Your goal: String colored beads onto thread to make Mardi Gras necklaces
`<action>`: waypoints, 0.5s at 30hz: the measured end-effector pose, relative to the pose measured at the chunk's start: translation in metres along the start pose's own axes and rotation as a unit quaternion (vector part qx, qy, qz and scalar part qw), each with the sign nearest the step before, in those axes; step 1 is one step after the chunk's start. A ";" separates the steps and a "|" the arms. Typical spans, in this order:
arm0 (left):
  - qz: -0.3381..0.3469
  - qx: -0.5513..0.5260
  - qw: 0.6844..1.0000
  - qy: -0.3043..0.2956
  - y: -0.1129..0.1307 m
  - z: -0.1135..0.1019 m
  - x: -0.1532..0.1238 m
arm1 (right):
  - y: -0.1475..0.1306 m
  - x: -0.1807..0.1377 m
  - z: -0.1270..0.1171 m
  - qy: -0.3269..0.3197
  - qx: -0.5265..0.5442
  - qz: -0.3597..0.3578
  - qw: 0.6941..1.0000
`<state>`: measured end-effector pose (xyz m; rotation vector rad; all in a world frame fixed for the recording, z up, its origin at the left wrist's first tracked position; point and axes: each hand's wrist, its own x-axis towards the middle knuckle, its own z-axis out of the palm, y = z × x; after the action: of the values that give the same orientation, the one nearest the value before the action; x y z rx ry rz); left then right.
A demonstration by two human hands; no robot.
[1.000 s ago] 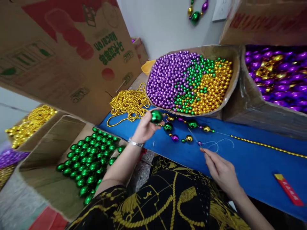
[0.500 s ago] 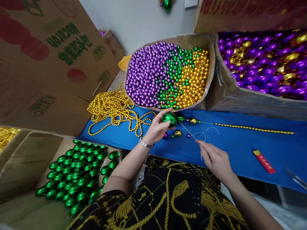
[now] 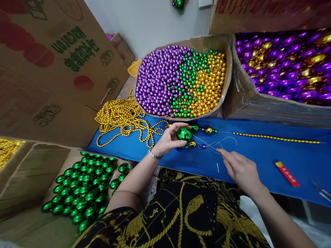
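Observation:
Between the thumb and fingers of my left hand is a large shiny green bead. My right hand pinches a long thin needle, whose far end meets the right side of that bead. White thread loops loosely on the blue tabletop beside the needle. Around the held bead lie strung beads: a smaller green bead, a gold bead and, nearer me, another gold bead with a purple bead. A gold bead strand stretches to the right.
A box of small purple, green and gold beads stands behind my hands. Gold bead chains are heaped left. Large green beads fill a box lower left; purple and gold ones fill another, right. A red packet and metal snips lie right.
The green bead in my left hand has come slightly lower and toward me. My right hand has shifted a little right, with the needle still reaching the bead.

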<state>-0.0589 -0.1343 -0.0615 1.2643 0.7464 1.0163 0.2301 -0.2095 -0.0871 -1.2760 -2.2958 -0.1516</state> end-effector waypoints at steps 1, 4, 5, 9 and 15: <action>-0.009 0.014 1.000 -0.003 0.002 0.000 0.000 | 0.001 0.001 -0.001 -0.003 -0.021 0.000 1.000; -0.041 0.053 0.998 -0.022 0.006 0.004 0.002 | 0.002 0.005 -0.002 -0.007 -0.069 0.000 0.998; -0.049 0.059 0.997 -0.031 0.006 0.007 0.003 | 0.001 0.006 -0.001 -0.008 -0.073 -0.001 0.997; -0.035 0.040 0.999 -0.009 -0.001 0.023 0.008 | -0.005 0.010 0.006 -0.002 -0.062 -0.009 0.998; -0.062 -0.030 0.997 0.034 -0.013 0.032 0.011 | -0.004 0.006 0.012 0.003 -0.011 -0.010 1.000</action>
<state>-0.0236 -0.1367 -0.0676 1.1226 0.8305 0.9776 0.2197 -0.2032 -0.0944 -1.2610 -2.3092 -0.1872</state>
